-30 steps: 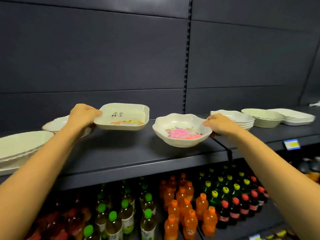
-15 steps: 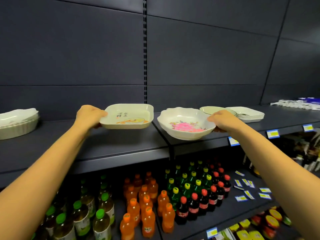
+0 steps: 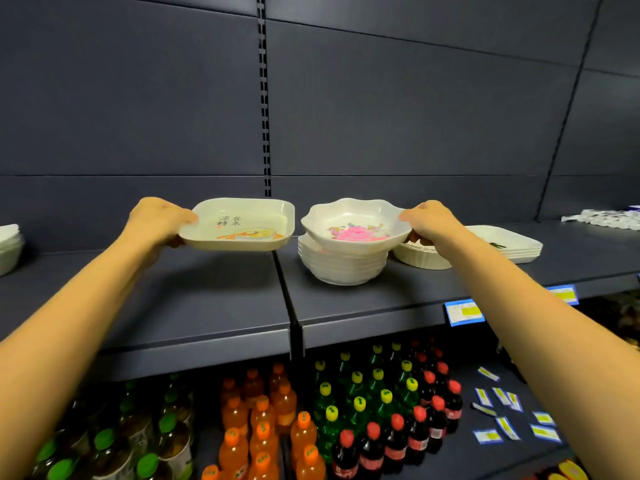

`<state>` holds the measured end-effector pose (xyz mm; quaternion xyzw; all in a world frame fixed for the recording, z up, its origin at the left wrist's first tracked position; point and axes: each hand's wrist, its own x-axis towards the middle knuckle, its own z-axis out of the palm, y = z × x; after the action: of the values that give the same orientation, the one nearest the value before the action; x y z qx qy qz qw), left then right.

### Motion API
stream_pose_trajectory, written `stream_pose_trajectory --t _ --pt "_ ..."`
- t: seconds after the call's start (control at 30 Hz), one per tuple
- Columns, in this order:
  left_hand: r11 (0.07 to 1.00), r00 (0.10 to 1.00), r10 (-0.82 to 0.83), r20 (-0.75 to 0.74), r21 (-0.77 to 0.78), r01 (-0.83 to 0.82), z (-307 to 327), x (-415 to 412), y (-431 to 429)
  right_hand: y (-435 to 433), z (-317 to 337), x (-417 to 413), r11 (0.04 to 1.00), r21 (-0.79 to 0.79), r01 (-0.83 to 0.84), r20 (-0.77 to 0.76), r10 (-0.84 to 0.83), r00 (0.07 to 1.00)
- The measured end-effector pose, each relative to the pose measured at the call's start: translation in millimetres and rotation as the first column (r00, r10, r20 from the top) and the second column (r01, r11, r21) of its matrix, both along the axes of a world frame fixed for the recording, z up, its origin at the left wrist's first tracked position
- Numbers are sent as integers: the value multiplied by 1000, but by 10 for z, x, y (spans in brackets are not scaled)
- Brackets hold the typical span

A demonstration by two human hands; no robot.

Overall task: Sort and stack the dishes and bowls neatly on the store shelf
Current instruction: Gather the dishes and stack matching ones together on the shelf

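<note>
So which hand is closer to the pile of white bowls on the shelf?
The right hand. It grips the flower bowl right over the pile of white bowls, at the pile's right side. The left hand holds the square dish further off to the pile's left.

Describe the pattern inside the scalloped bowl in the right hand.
The scalloped bowl: pink flower print on white, best in the head view.
</note>
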<state>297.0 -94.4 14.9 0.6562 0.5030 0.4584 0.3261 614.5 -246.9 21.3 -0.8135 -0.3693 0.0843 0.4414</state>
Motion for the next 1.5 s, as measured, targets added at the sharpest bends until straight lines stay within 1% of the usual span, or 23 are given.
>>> stream_pose_trajectory --t 0.1,0.2,0.33,0.4,0.5,0.57,0.63,0.73,0.93,1.03,1.17,1.33,1.5 --pt "999 999 41 33 -13 -40 56 96 97 203 0 135 999 -27 -36 -7 36 999" --pt "995 995 100 19 22 -101 84 195 168 382 -35 243 997 -47 -64 16 64 998" --pt "988 989 149 10 29 -150 116 274 200 581 -127 343 987 -99 -126 49 131 990" --pt "986 986 165 4 30 -165 131 311 196 654 -197 397 979 -146 -145 106 161 981" --pt "985 985 172 -2 34 -172 178 407 160 658 -254 484 961 -251 -111 281 182 942" --pt "984 984 175 -12 36 -175 218 497 121 617 -239 547 950 -296 -96 362 205 909" --pt "984 985 172 -22 47 -171 260 619 77 573 -193 608 945 -305 -116 402 238 884" --pt "986 986 164 -26 45 -163 319 869 9 507 -129 754 932 -308 -194 413 314 855" --pt "995 996 91 15 41 -92 338 1579 -174 191 -54 1279 906 -322 -275 450 402 797" --pt "997 998 61 18 35 -62 297 2057 -299 -27 -4 1669 900 -348 -263 476 411 777" --pt "1000 998 9 61 -17 -8 241 2728 -448 -302 55 2278 906 -359 -223 487 385 783" --pt "999 1000 11 -1 -31 -11 145 3576 -644 -561 54 2923 910 -367 -193 487 365 794" --pt "997 999 -9 -38 -75 6 10 4284 -813 -739 39 3340 914 -361 -186 481 353 802"
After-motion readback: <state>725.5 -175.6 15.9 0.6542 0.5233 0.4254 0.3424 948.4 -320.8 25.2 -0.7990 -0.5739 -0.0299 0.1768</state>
